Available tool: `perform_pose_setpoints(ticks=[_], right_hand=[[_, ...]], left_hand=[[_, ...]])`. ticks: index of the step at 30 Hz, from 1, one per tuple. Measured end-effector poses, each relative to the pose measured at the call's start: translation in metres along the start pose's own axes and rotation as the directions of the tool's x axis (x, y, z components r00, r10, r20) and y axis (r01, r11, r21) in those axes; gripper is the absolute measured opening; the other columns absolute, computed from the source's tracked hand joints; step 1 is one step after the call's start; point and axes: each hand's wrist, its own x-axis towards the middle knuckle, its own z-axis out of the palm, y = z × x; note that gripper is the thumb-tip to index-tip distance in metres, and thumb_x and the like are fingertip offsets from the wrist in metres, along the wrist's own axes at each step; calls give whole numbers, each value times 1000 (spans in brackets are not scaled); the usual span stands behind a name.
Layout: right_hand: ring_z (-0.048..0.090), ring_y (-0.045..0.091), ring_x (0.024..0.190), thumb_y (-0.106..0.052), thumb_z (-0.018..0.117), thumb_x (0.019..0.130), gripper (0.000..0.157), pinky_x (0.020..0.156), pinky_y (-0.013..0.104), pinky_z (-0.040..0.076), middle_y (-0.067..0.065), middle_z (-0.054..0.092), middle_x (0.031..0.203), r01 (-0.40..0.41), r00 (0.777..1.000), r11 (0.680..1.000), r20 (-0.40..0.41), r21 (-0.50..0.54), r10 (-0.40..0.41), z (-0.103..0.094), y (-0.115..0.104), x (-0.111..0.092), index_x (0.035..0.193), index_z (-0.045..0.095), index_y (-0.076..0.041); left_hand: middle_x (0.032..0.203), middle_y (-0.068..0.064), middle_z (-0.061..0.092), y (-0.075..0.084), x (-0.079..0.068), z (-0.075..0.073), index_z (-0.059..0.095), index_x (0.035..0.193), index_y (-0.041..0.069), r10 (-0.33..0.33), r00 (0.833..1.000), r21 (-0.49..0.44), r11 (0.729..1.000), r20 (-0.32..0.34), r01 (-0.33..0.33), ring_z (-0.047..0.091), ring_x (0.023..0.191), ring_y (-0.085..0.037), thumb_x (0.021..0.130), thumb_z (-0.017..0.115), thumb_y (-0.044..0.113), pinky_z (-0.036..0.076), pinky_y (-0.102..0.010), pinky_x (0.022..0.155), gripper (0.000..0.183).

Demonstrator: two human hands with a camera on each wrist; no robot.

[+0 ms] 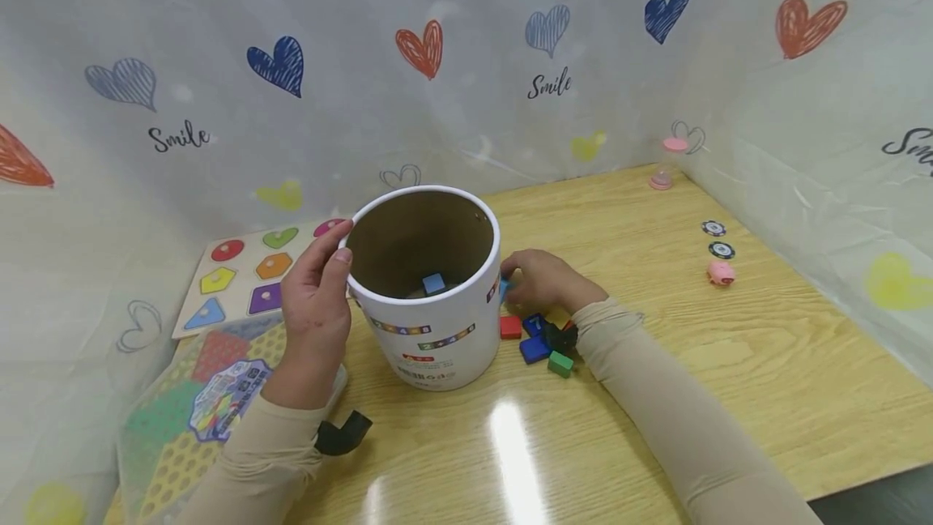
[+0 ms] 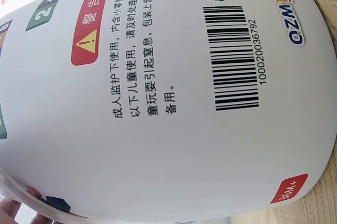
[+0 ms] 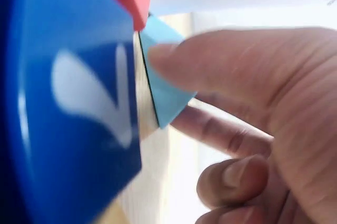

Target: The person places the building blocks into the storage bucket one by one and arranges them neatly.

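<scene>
White bucket (image 1: pixel 430 330) labelled QZMTOY and 36M+, left hand (image 1: pixel 317 302) gripping it, right hand (image 1: pixel 545 279) pinching light-blue block (image 3: pixel 164 95)

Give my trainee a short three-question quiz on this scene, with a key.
1. True or false: the left hand holds the white bucket at its rim.
2. How many round chips lie on the table near the pink pig figure?
3. What colour is the block that the right hand pinches?

Key:
1. True.
2. Two.
3. Light blue.
</scene>
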Motion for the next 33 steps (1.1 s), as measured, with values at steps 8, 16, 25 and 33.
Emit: perform_pose_setpoints(ticks=[8, 16, 25, 33], right_hand=[[55, 20, 88, -18, 72, 72, 31, 78, 37, 49, -4, 63, 99, -36, 999, 998, -2, -50, 36, 1, -3, 1, 102, 71, -24], [53, 19, 73, -31, 76, 78, 28, 63, 32, 46, 0, 58, 78, -28, 992, 998, -120, 48, 34, -13, 9, -4, 104, 72, -20], [42, 21, 56, -46, 76, 76, 44, 48, 30, 36, 7, 52, 71, 31, 954, 917, -286, 397, 91, -52, 11, -21, 111, 70, -20], [32, 15, 52, -33, 78, 77, 42, 44, 27, 25, 0, 40, 61, 211, 916, 764, -396, 610, 63, -79, -20, -47, 113, 70, -13]], left_hand=[[134, 1, 53, -2, -1, -2, 58, 131, 19, -15, 1000, 10, 1000, -17, 15, 46, 126, -21, 98, 51, 22, 43, -32, 101, 34], [134, -2, 53, -1, -1, 0, 58, 130, 16, 15, 1000, -19, 1000, -1, -15, 46, 125, -24, 98, 51, 21, 43, -34, 101, 33], [133, -1, 54, -1, 0, 0, 59, 130, 16, 11, 1000, -2, 1000, -9, -12, 46, 125, -22, 98, 52, 21, 43, -28, 100, 33], [134, -1, 54, -1, -1, 1, 58, 131, 16, 0, 1000, -6, 1000, -10, -1, 46, 126, -22, 98, 52, 22, 42, -34, 102, 34]])
